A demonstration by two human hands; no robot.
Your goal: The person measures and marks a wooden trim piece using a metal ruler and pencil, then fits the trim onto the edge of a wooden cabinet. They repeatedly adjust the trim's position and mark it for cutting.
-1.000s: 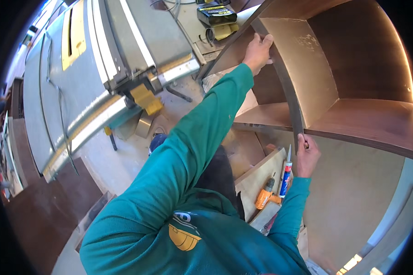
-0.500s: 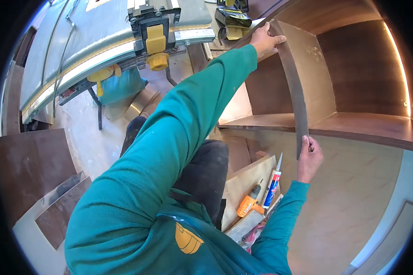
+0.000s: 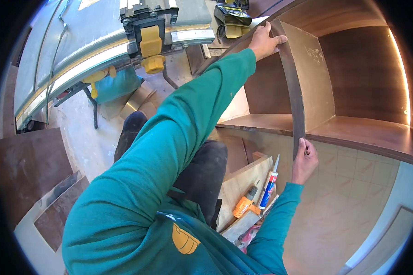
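A long, thin grey-brown edging strip (image 3: 294,91) runs down along the front edge of a brown cabinet's upright divider (image 3: 313,75). At its upper end my left hand (image 3: 265,42) grips the strip, thumb stretched over toward the divider. Lower down, below the shelf's front edge, my right hand (image 3: 304,161) pinches the strip between thumb and fingers. The strip's lowest tip is partly hidden by that hand. Whether the strip touches the divider along its whole length, I cannot tell.
Below the shelf (image 3: 362,135), an orange drill (image 3: 246,202) and a sealant tube (image 3: 268,190) lie near a wooden board. A table saw (image 3: 110,36) with a yellow-knobbed fence stands at the far left. Brown panels (image 3: 32,169) lean at left. A light strip (image 3: 401,78) glows inside the cabinet.
My right hand has shifted slightly left with the strip's lower end, bringing the strip nearer the divider's line. My left hand holds nearly the same place. The whole view has tilted a little.
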